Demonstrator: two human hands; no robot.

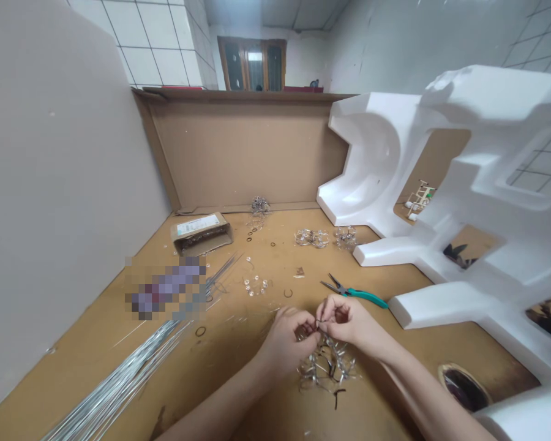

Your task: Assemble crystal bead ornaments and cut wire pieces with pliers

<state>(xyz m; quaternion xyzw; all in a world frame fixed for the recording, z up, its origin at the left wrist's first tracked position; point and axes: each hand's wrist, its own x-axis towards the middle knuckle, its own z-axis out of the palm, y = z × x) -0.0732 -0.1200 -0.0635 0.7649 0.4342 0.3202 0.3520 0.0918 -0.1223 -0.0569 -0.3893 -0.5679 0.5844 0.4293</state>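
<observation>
Both hands meet at the upper edge of a wire piece [330,367], a loose ring of bent silvery wire with some dark bits, low on the brown table. My left hand [291,337] is closed, thumb and fingers pinching at its top. My right hand [344,318] pinches the same spot from the other side, fingertips almost touching the left ones. What exactly lies between the fingertips is too small to make out. Just beyond the right hand lie pliers [349,292] with teal handles, jaws slightly apart. Small clear beads [256,285] are scattered farther off.
A bundle of straight wires [133,361] runs along the left. Behind it sits an open small cardboard box [202,234]. More wire pieces [311,238] lie toward the back. White foam packing [422,257] walls the right side; a cardboard panel [248,153] stands behind.
</observation>
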